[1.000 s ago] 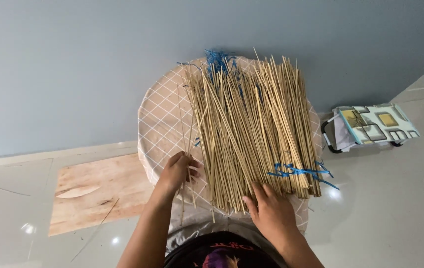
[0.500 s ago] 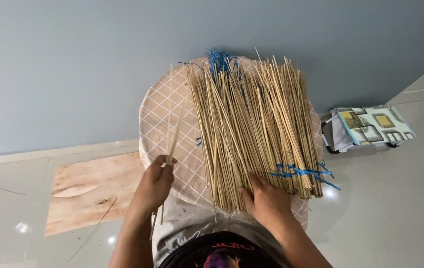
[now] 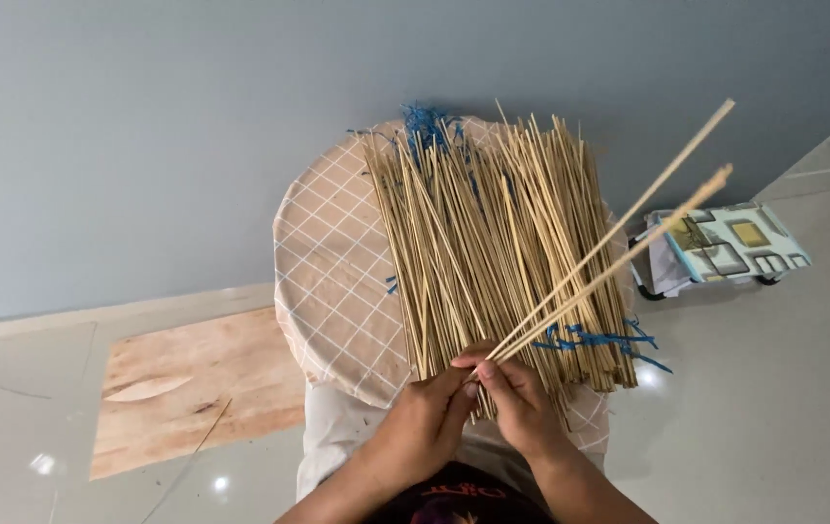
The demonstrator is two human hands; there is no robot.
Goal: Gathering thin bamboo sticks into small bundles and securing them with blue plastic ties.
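In the head view, the round table point(image 3: 337, 281), draped in a beige cloth with a white grid, serves as the landmark. A wide heap of thin bamboo sticks point(image 3: 493, 243) lies across its right half, with frayed blue string point(image 3: 595, 340) at the heap's near edge and more blue string at its far end. At the table's near rim the left hand point(image 3: 430, 422) and the right hand point(image 3: 517, 403) meet, fingers pinched together around the lower ends of a few long sticks point(image 3: 619, 243). These held sticks rise slanting up and to the right above the heap, fanning slightly apart at their tips. Left of the table a wooden board point(image 3: 192, 388) lies flat on the pale tiled floor. Right of the table stands a small patterned box point(image 3: 726, 243) beside the grey wall.
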